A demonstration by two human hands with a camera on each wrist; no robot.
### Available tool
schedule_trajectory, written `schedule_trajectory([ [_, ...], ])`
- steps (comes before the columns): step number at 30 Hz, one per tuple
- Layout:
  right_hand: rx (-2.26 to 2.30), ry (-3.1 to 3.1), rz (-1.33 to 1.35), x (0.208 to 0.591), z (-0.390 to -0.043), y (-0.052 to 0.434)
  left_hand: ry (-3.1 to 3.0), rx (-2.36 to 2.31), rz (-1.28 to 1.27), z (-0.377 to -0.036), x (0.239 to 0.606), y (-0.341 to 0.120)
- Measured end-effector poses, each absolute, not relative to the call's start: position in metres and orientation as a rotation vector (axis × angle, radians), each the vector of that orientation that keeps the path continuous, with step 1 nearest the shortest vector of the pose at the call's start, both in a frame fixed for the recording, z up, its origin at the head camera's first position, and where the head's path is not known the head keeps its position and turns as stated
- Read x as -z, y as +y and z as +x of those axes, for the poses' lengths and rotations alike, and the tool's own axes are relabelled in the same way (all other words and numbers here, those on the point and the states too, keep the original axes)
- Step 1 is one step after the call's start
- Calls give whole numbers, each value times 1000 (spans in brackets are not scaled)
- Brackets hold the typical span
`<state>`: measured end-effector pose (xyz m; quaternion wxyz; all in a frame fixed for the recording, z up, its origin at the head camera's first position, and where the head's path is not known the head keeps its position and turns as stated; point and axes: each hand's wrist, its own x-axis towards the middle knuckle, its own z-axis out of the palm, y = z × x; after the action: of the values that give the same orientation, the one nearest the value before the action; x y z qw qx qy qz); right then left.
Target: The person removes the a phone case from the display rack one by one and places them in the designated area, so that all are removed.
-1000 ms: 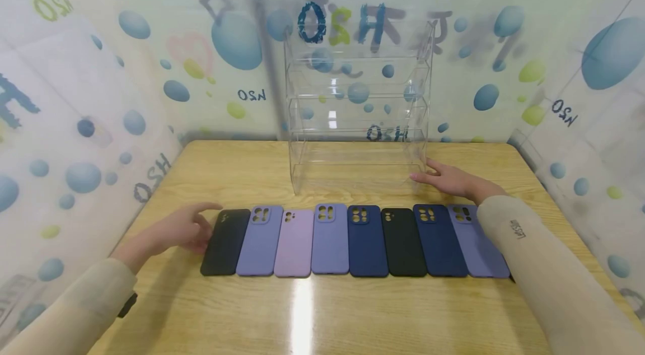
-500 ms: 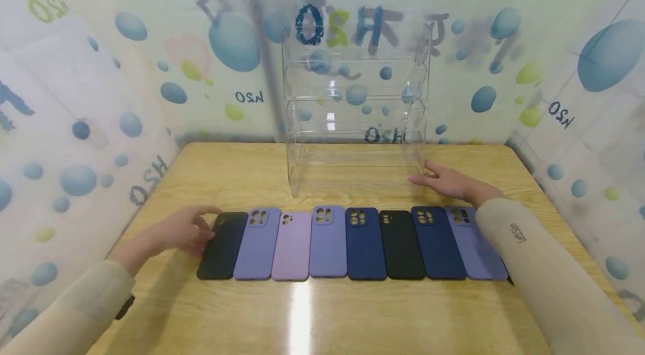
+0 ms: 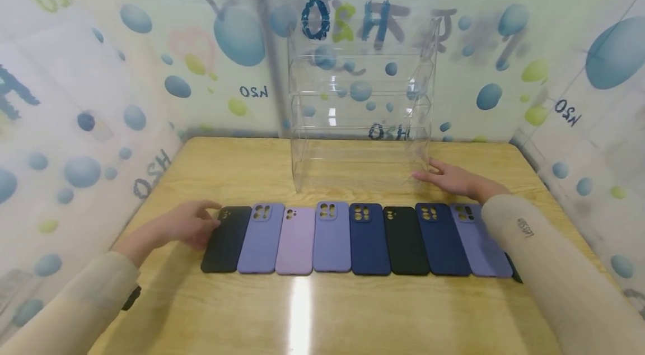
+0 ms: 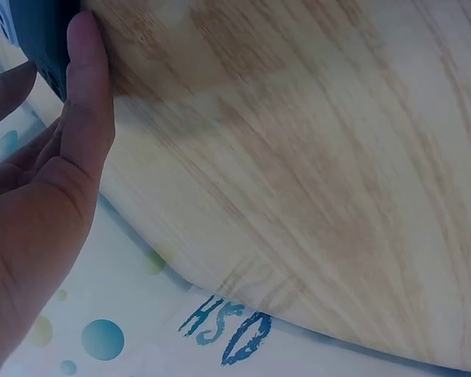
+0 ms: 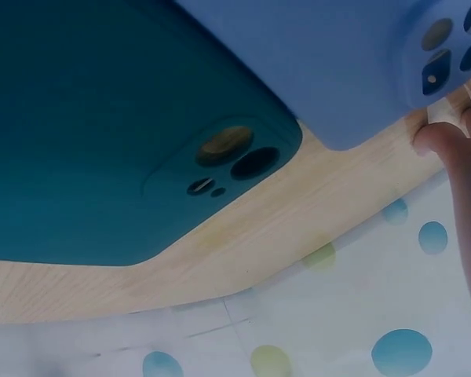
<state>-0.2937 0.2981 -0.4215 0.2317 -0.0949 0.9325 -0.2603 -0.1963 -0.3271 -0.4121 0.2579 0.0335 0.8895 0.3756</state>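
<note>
A row of phone cases lies side by side on the wooden table in the head view. My left hand [image 3: 188, 223] is at the left end, its fingers touching the top and left edge of a black phone case [image 3: 227, 240], which lies flat. My right hand [image 3: 456, 180] grips the lower right side of a clear acrylic tiered rack [image 3: 360, 167], thumb in front. Beneath my right forearm are a purple case [image 3: 481, 243] and a dark case [image 3: 515, 270], mostly hidden by the sleeve. The right wrist view shows that dark case [image 5: 125, 141] up close.
Between the ends lie a periwinkle case [image 3: 261, 240], a pink case [image 3: 295, 243], another periwinkle case [image 3: 332, 240], a navy case [image 3: 370, 243], a black case [image 3: 406, 243] and another navy case [image 3: 443, 243]. Patterned walls [image 3: 227, 114] surround the table [image 3: 227, 310].
My left fingers have moved slightly right, onto the edge of the black case. My right hand stays at the rack. The head view has shifted a little.
</note>
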Motion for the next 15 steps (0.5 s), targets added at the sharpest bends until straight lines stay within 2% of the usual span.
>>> schedule_trajectory([
  [15, 726, 2593, -236, 419, -290, 311, 2412, -1004, 122, -206, 412, -315],
])
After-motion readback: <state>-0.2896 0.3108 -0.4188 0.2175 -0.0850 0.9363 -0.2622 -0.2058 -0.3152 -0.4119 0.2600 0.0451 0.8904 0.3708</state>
